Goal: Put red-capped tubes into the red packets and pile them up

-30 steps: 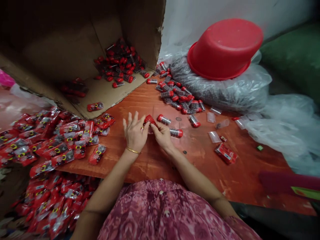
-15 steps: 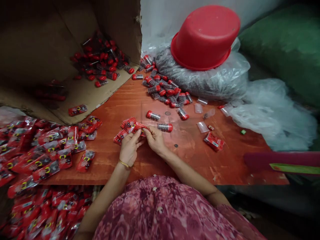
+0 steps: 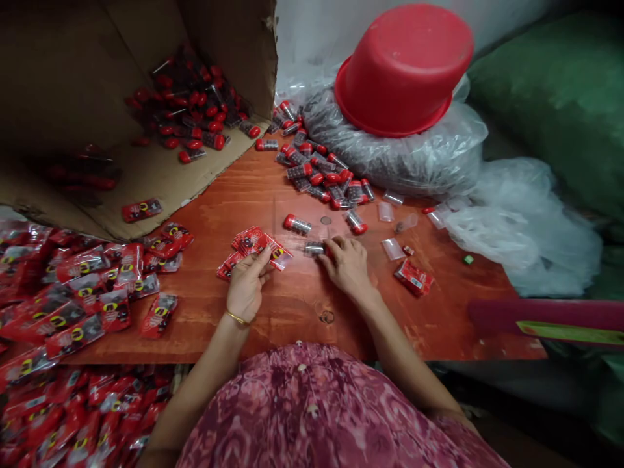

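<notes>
My left hand pinches a flat red printed plastic pouch between thumb and fingers. Behind it, more red pouches lie in a small stack on the table. With its fingers curled over the red cap, my right hand grips a small clear bottle with dark contents, which lies on its side. Another red-capped bottle rests just beyond, and one more lies farther right.
A cardboard box on its side holds many red-capped bottles. Filled red packets heap at the left. A bottle pile lies before a bulging plastic bag under a red tub. Clear cups and a pouch bundle sit right.
My right hand has left the pouch and moved right onto the bottle's red cap. My left hand still holds the pouch, whose clear lower end now shows.
</notes>
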A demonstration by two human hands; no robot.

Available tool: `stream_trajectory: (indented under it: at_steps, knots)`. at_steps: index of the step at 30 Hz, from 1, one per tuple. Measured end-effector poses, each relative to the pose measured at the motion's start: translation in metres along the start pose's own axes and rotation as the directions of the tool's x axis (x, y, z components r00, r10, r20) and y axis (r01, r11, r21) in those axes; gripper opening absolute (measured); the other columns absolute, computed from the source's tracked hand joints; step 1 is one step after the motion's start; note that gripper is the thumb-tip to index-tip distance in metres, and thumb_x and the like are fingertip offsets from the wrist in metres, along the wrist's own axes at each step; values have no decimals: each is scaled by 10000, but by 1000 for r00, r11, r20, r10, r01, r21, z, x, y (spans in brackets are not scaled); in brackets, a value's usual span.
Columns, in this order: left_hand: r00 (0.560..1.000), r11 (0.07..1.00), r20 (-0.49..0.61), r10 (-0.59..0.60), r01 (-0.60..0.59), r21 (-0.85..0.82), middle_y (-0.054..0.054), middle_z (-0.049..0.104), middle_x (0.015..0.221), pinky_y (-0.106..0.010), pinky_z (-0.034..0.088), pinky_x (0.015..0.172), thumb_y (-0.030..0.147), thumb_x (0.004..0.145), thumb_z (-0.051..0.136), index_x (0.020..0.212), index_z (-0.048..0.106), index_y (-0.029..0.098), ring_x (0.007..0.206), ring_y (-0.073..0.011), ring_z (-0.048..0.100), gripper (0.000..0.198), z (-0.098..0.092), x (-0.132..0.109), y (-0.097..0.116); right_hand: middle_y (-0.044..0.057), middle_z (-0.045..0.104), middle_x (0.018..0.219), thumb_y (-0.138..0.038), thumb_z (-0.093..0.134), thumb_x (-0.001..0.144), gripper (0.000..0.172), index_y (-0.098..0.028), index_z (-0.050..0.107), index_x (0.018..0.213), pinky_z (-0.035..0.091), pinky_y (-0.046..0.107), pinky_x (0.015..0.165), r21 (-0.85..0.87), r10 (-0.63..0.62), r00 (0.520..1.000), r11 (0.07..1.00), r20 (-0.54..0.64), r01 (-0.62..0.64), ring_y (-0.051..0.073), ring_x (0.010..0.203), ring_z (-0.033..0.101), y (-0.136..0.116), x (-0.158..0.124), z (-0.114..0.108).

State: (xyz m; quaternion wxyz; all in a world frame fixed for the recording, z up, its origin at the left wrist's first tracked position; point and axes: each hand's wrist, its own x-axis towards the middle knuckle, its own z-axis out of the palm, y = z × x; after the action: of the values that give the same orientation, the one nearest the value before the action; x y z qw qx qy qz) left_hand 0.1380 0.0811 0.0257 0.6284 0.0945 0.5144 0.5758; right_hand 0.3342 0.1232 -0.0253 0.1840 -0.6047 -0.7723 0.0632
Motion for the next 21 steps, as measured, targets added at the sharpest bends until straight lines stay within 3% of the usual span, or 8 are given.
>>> stream_trajectory:
  at_steps: [2, 4, 6, 8, 11, 13, 17, 21]
  knots:
    - [999, 999, 7, -43, 43, -1, 25, 672, 632, -179, 449, 539, 286, 573, 773, 684, 617, 160, 555, -85, 610, 229, 1, 1, -3, 123, 537, 1219, -258, 495, 832, 325, -231, 589, 1142, 357, 480, 901, 13, -114, 992, 993, 46, 114, 300, 1117, 435, 14, -7, 0]
    - [997, 997, 10, -73, 73, 0, 33, 662, 620, -182, 448, 530, 280, 588, 762, 679, 598, 162, 539, -83, 602, 221, 1, 2, -4, 105, 491, 1291, -201, 465, 830, 337, -250, 589, 1140, 346, 477, 934, 52, -177, 984, 983, 19, 175, 286, 1185, 403, 26, -13, -3]
    - [997, 997, 3, -82, 82, 2, 36, 658, 612, -177, 442, 525, 277, 583, 764, 677, 592, 161, 531, -78, 596, 228, 0, 3, -4, 113, 511, 1275, -219, 440, 840, 321, -231, 594, 1122, 363, 466, 932, 97, -166, 985, 981, -42, 169, 273, 1172, 433, 34, -18, -8]
    - [997, 997, -3, -71, 71, 1, 33, 662, 614, -171, 435, 524, 279, 563, 776, 678, 597, 157, 532, -74, 595, 245, -2, 4, -3, 129, 602, 1134, -302, 423, 862, 299, -193, 603, 1075, 418, 422, 866, 147, -58, 994, 987, -95, 72, 254, 1037, 535, 35, -23, -13]
    - [999, 999, -15, -39, 39, -8, 36, 659, 604, -166, 429, 513, 283, 529, 793, 682, 606, 154, 523, -70, 589, 274, -4, 6, -3, 105, 667, 816, -483, 411, 860, 399, -154, 605, 978, 452, 337, 656, 171, 200, 976, 968, -88, -183, 222, 736, 605, 18, -31, -15]
    - [999, 999, -20, -34, 34, -11, 41, 652, 591, -166, 427, 506, 281, 529, 792, 677, 603, 154, 513, -68, 584, 272, -4, 5, -4, 88, 650, 718, -578, 409, 827, 489, -145, 583, 973, 415, 307, 573, 120, 297, 952, 950, -74, -287, 218, 650, 594, -1, -33, -10]
    - [997, 997, -17, -78, 78, -7, 38, 654, 598, -171, 437, 515, 262, 562, 775, 678, 599, 154, 516, -70, 590, 237, -2, 1, -7, 146, 632, 808, -648, 415, 784, 579, -124, 555, 987, 401, 327, 610, 0, 257, 965, 966, -44, -258, 261, 739, 588, -31, -21, 4]
    - [995, 994, -14, -99, 99, -37, 38, 665, 630, -173, 447, 523, 252, 580, 767, 721, 610, 162, 529, -71, 598, 229, -6, -1, -5, 192, 603, 969, -539, 442, 821, 491, -121, 553, 1054, 402, 396, 714, -111, 118, 993, 987, 23, -115, 301, 857, 552, -28, -11, 4]
